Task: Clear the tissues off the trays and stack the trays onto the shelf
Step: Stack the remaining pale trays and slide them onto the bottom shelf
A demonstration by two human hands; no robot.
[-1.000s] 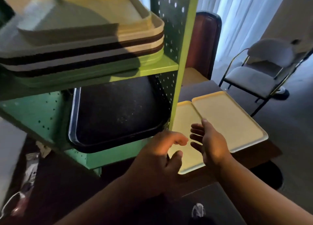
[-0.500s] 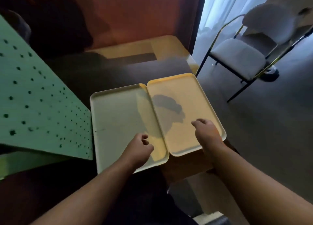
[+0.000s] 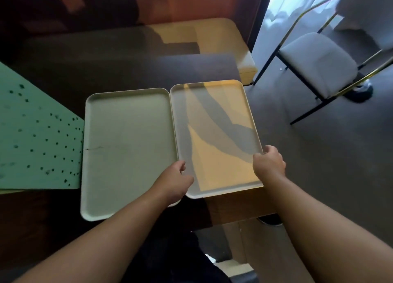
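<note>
Two pale trays lie side by side on a dark table (image 3: 131, 70). The right tray (image 3: 214, 116) is cream and partly sunlit; its near right corner overhangs the table edge. My right hand (image 3: 268, 162) grips its right rim, fingers curled over the edge. My left hand (image 3: 176, 178) is at its left rim near the front, where the two trays meet, fingers curled on that rim. The left tray (image 3: 127, 146) is pale green-grey and bare. No tissues are visible on either tray.
The green perforated side panel of the shelf (image 3: 36, 138) stands at the left, close to the left tray. A grey chair (image 3: 319, 61) with a gold and black frame stands on the floor at the right. A tan bench seat (image 3: 214, 36) sits beyond the table.
The view swung from the shelf down to the table. Both hands moved from above the trays to the two long rims of the right tray and closed on them.
</note>
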